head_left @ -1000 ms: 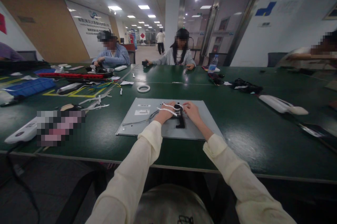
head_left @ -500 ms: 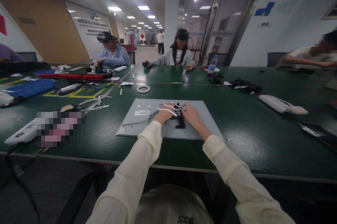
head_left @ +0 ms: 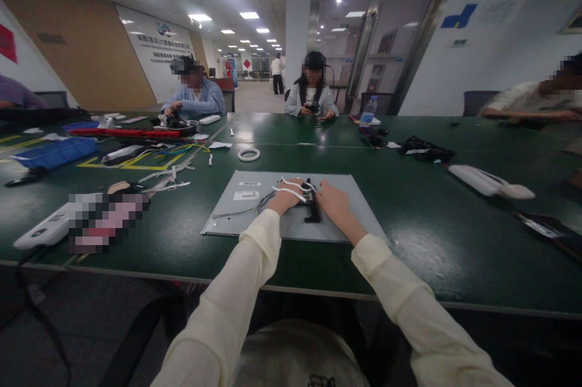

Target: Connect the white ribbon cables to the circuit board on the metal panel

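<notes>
A flat grey panel point(head_left: 345, 193) with white labels and thin cables lies on the table in front of me. On its middle is a black bracket-like part point(head_left: 313, 217) with what looks like a small circuit board. My left hand point(head_left: 287, 196) lies at this part's left side, its fingers bent and partly hidden. Thin white strips point(head_left: 291, 193) run across the back of that hand. Close against the part's right edge is my right hand point(head_left: 334, 200), fingers curled in; whatever they pinch is too small to make out.
A white tape roll point(head_left: 248, 155) lies beyond the panel. Left are loose white strips point(head_left: 170, 179), a blue tray point(head_left: 54, 153) and a white device point(head_left: 40, 229). To the right are a long white device point(head_left: 486, 182) and a bottle point(head_left: 369, 111). Other people sit around the table.
My right hand's fingers shift slightly at the black part's edge; my left hand stays in place. Across the table, a person has drawn a dark object in towards their body.
</notes>
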A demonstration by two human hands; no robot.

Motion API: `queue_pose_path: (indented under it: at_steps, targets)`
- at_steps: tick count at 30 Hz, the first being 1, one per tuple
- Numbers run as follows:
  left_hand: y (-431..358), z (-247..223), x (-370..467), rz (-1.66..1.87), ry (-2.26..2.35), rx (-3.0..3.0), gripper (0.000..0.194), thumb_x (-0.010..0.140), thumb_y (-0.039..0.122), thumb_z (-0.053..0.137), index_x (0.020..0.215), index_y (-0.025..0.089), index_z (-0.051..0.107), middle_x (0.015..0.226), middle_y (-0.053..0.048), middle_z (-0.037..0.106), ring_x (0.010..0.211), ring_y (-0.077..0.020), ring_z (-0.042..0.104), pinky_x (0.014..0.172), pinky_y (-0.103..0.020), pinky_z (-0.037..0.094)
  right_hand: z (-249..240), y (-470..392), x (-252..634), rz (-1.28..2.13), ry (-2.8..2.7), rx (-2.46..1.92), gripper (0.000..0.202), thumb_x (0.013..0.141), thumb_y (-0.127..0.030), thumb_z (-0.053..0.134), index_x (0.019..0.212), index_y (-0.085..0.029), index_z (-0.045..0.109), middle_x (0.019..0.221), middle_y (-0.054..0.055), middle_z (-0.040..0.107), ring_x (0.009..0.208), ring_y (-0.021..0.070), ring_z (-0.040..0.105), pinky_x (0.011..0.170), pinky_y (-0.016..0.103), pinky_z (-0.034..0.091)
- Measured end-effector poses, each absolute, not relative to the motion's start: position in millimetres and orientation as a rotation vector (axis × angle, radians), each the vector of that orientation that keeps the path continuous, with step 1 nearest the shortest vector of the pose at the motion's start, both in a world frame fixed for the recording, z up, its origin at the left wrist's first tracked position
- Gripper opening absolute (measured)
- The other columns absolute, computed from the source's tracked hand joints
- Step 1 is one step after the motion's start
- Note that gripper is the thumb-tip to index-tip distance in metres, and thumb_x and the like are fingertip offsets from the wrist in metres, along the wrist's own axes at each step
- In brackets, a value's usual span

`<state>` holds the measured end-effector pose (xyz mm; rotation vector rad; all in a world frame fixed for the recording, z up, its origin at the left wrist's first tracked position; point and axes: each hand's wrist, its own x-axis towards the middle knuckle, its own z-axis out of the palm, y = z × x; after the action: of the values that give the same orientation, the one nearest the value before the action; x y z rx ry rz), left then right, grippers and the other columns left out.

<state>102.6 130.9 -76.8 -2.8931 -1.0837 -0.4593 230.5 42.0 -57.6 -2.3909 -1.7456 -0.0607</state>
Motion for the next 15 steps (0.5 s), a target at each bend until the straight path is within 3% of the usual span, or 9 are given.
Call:
queue_pose_path:
  at_steps: [6,10,13,15]
  targets:
    - [122.7,-75.0,99.7,-0.511,-1.138,-2.832,0.022,0.087,0.017,0.04,0.104,0.01,0.052,0.101,-0.013,0.06,0.1,-0.0219,0.056,0.088,-0.034,0.041,-57.5,36.1,240.1,-0.079,-1.737,-2.38,0.033,0.088,-0.029,0.044,0.118,-0.016,0.045,0.092,0.012,0.062,0.088,0.0246,0.059,0.071,0.029,0.04]
    - [110.3,-66.6,95.7,-0.602,-1.157,-2.738,0.027,0.087,0.018,0.04,0.111,0.01,0.049,0.106,-0.013,0.058,0.101,-0.0233,0.054,0.09,-0.036,0.038,-55.5,37.4,247.5,0.071,-1.658,-2.172,0.03,0.082,-0.022,0.049,0.112,-0.018,0.053,0.086,0.006,0.064,0.083,0.018,0.059,0.069,0.024,0.038]
    - [103.7,-59.7,93.5,-0.712,-1.118,-2.707,0.031,0.086,0.017,0.041,0.116,0.011,0.047,0.109,-0.013,0.056,0.104,-0.0227,0.051,0.092,-0.035,0.036,-54.1,41.5,245.4,0.262,-1.558,-1.849,0.024,0.086,-0.031,0.044,0.097,-0.016,0.059,0.076,0.003,0.063,0.069,0.0123,0.058,0.065,0.021,0.038]
    - [101.2,-56.4,92.5,-0.756,-1.13,-2.698,0.032,0.085,0.017,0.042,0.116,0.011,0.047,0.108,-0.012,0.056,0.104,-0.0219,0.051,0.092,-0.035,0.036,-54.0,43.7,241.1,0.403,-1.479,-1.687,0.037,0.089,-0.041,0.036,0.087,-0.015,0.061,0.071,0.003,0.063,0.059,0.0108,0.055,0.06,0.021,0.039]
